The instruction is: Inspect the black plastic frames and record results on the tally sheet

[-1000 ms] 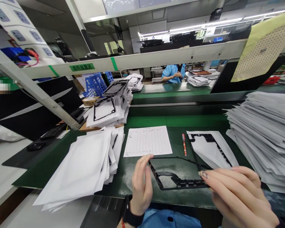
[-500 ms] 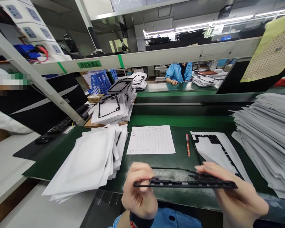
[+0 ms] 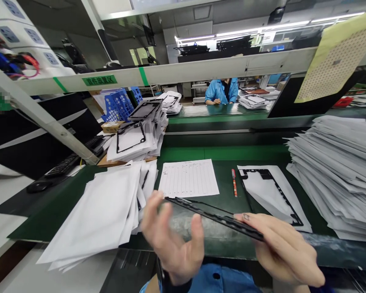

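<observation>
Tilted nearly edge-on, a thin black frame (image 3: pixel 215 217) is in the air above the bench's front edge. My right hand (image 3: pixel 282 244) pinches its right end between thumb and fingers. Beside the frame's left end, my left hand (image 3: pixel 173 240) is open, its fingers spread and slightly blurred, with nothing in it. Beyond the frame lies a printed table sheet (image 3: pixel 189 178). A red marker pen (image 3: pixel 234 183) rests to the right of that sheet. Farther right, another black frame (image 3: pixel 281 189) lies on white wrapping paper (image 3: pixel 264 195).
White paper packets (image 3: pixel 100 203) are piled on the left, before another stack with a black frame (image 3: pixel 131 138) on top. A tall stack of white sheets (image 3: pixel 344 162) stands at right. Across the bench sits a person in blue (image 3: pixel 221 92). A slanted post (image 3: pixel 61 130) rises at left.
My left hand has let go of the frame and spread its fingers. The frame, held by my right hand, has swung so its left end is higher. The view has shifted slightly right.
</observation>
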`<state>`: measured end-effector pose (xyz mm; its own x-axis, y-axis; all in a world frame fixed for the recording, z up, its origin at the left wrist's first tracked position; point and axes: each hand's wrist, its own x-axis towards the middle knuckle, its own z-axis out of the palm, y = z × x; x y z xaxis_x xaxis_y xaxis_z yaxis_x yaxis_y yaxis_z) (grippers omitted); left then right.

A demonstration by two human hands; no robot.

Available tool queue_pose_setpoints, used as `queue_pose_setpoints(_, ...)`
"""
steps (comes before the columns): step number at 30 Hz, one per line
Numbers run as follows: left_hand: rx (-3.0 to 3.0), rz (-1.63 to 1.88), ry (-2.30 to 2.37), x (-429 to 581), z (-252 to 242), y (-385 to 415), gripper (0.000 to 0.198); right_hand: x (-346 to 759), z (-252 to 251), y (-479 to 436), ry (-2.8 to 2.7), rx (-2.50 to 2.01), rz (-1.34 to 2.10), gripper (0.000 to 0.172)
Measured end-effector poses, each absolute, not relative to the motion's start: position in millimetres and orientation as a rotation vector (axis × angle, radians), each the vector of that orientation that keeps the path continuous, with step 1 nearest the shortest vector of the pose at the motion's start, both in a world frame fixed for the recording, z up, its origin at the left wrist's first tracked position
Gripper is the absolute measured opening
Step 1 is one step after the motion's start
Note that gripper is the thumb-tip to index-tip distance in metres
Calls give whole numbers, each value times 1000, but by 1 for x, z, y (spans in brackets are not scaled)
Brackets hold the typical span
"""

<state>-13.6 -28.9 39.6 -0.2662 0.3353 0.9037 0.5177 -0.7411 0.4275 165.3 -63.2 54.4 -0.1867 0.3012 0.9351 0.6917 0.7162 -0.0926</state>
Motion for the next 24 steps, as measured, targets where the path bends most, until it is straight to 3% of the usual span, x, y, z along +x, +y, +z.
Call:
queue_pose_setpoints(3,-2236,-1930,-888,-15,47,-36,19,157,65,-71,-1873,-853,-438,25)
queue_pose_setpoints(16,-2281,-2082,-807,-13,52,-40,24,148,73,-84,-1976,-936,-372,28)
queue_pose_setpoints(22,-1638,-2672,-870,-20,51,-20,18,170,75,-69,-1918,-852,-420,10)
queue_pose_setpoints(24,-1390,-2847,-917,-26,54,-15,16,187,66,-66,-1858,-820,-442,11)
